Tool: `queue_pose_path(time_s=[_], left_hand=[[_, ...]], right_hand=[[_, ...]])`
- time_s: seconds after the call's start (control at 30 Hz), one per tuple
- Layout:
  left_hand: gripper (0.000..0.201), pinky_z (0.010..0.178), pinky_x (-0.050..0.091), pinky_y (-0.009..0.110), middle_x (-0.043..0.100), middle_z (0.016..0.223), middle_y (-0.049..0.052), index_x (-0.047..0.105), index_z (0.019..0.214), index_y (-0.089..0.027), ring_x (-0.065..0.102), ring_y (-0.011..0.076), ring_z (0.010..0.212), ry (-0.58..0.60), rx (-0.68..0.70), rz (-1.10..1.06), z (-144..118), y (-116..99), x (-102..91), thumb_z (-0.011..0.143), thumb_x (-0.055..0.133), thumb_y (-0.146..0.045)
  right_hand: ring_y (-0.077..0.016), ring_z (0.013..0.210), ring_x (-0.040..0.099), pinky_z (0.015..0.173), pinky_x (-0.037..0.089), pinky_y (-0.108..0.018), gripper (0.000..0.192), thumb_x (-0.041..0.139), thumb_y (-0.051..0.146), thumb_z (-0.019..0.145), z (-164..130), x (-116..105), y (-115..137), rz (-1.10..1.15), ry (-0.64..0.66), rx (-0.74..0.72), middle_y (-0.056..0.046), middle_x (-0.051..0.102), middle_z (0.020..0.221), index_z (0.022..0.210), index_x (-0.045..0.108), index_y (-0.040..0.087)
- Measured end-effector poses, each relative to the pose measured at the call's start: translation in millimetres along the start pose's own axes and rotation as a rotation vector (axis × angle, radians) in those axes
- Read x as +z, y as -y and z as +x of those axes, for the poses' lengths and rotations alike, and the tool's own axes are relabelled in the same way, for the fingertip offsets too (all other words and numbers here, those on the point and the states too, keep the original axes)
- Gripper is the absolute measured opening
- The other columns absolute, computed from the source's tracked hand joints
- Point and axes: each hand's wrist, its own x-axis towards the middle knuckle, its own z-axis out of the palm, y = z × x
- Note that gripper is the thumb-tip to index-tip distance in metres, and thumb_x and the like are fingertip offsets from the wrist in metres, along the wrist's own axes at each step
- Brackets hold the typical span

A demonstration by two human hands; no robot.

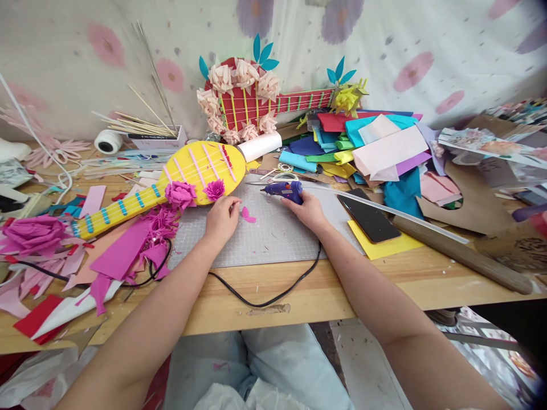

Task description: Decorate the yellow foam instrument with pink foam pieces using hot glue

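Note:
My right hand is closed round the back of a blue hot glue gun, whose nozzle points left over the grey cutting mat. My left hand has its thumb and fingers pressed together near the mat's upper left; whatever may be between them is hidden. Just right of those fingertips lie small magenta petal pieces. Behind the left hand rests a yellow cardboard guitar with pink strips, blue neck bands and white strings. Magenta paper flowers sit along its lower edge.
A red guitar with pale paper roses leans at the back. Coloured paper is heaped at right, near a black phone and a wooden stick. A black cord loops across the front; magenta scraps lie left.

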Motion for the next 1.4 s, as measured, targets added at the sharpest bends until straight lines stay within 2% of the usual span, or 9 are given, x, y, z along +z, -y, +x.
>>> queue_pose_path(time_s=[0.13, 0.2, 0.37, 0.5, 0.8, 0.93, 1.07, 1.23, 1.4], left_hand=[[0.021, 0.063, 0.044, 0.025, 0.066, 0.082, 0.001, 0.057, 0.092, -0.019, 0.054, 0.0094, 0.053, -0.013, -0.062, -0.197, -1, -2, 0.8, 0.089, 0.040, -0.031], [0.020, 0.061, 0.044, 0.024, 0.065, 0.077, 0.000, 0.055, 0.089, -0.019, 0.053, 0.0092, 0.052, -0.013, -0.080, -0.248, -2, -4, 0.3, 0.089, 0.041, -0.033], [0.010, 0.074, 0.043, 0.029, 0.065, 0.082, 0.002, 0.057, 0.081, -0.021, 0.058, 0.0165, 0.077, 0.114, 0.011, 0.004, -3, -5, 0.0, 0.081, 0.056, -0.031], [0.020, 0.090, 0.039, 0.037, 0.062, 0.097, 0.006, 0.060, 0.090, -0.020, 0.051, 0.0229, 0.098, 0.198, 0.169, 0.167, -4, -5, 2.8, 0.074, 0.065, -0.031], [0.012, 0.089, 0.038, 0.038, 0.061, 0.088, 0.004, 0.061, 0.069, -0.019, 0.052, 0.0211, 0.092, 0.195, 0.101, 0.116, -3, -5, 7.5, 0.073, 0.067, -0.029], [0.013, 0.073, 0.042, 0.030, 0.065, 0.075, 0.001, 0.065, 0.075, -0.021, 0.056, 0.0160, 0.073, 0.173, -0.041, -0.034, -2, -3, 4.3, 0.078, 0.061, -0.033], [0.013, 0.067, 0.044, 0.028, 0.071, 0.076, 0.001, 0.070, 0.075, -0.022, 0.060, 0.0145, 0.067, 0.140, -0.181, -0.188, -1, -1, 2.5, 0.074, 0.064, -0.034], [0.018, 0.044, 0.039, 0.022, 0.072, 0.078, 0.005, 0.070, 0.077, -0.017, 0.056, 0.0103, 0.052, 0.229, -0.395, -0.359, 1, -3, 1.9, 0.071, 0.065, -0.033], [0.018, 0.040, 0.038, 0.019, 0.072, 0.081, 0.008, 0.070, 0.076, -0.014, 0.057, 0.0091, 0.053, 0.248, -0.445, -0.422, 4, -5, -0.7, 0.072, 0.062, -0.030]], right_hand=[[-0.0226, 0.074, 0.061, 0.069, 0.046, -0.035, 0.042, 0.062, 0.053, 0.072, 0, 0, -1, 0.007, -0.003, -0.001, -0.007, 0.069, 0.082, 0.093, 0.067, 0.017], [-0.0227, 0.075, 0.061, 0.070, 0.046, -0.035, 0.042, 0.061, 0.052, 0.072, 1, 0, -2, 0.025, -0.009, -0.005, -0.007, 0.069, 0.083, 0.094, 0.066, 0.016], [-0.0230, 0.074, 0.063, 0.068, 0.047, -0.035, 0.043, 0.062, 0.051, 0.072, 2, 1, -2, 0.071, -0.007, 0.029, -0.007, 0.069, 0.080, 0.095, 0.067, 0.016], [-0.0222, 0.071, 0.062, 0.065, 0.047, -0.034, 0.043, 0.062, 0.052, 0.071, 2, 1, -2, 0.091, 0.000, 0.036, -0.006, 0.069, 0.079, 0.093, 0.067, 0.015], [-0.0227, 0.073, 0.062, 0.066, 0.047, -0.034, 0.042, 0.063, 0.051, 0.070, 0, -1, 1, 0.085, -0.014, 0.041, -0.007, 0.069, 0.080, 0.091, 0.067, 0.015], [-0.0216, 0.075, 0.063, 0.067, 0.048, -0.033, 0.044, 0.064, 0.051, 0.068, -2, -3, 4, 0.192, 0.032, 0.038, -0.007, 0.070, 0.084, 0.092, 0.066, 0.015], [-0.0197, 0.073, 0.062, 0.067, 0.049, -0.032, 0.042, 0.064, 0.052, 0.068, -6, -7, 8, 0.280, 0.170, 0.015, -0.007, 0.071, 0.083, 0.088, 0.066, 0.015], [-0.0186, 0.069, 0.061, 0.067, 0.048, -0.031, 0.035, 0.062, 0.052, 0.071, -12, -12, 11, 0.221, 0.301, -0.035, -0.004, 0.067, 0.070, 0.072, 0.065, 0.017], [-0.0180, 0.066, 0.060, 0.065, 0.047, -0.031, 0.033, 0.060, 0.051, 0.073, -13, -12, 11, 0.147, 0.302, -0.047, -0.003, 0.064, 0.066, 0.068, 0.061, 0.019]])
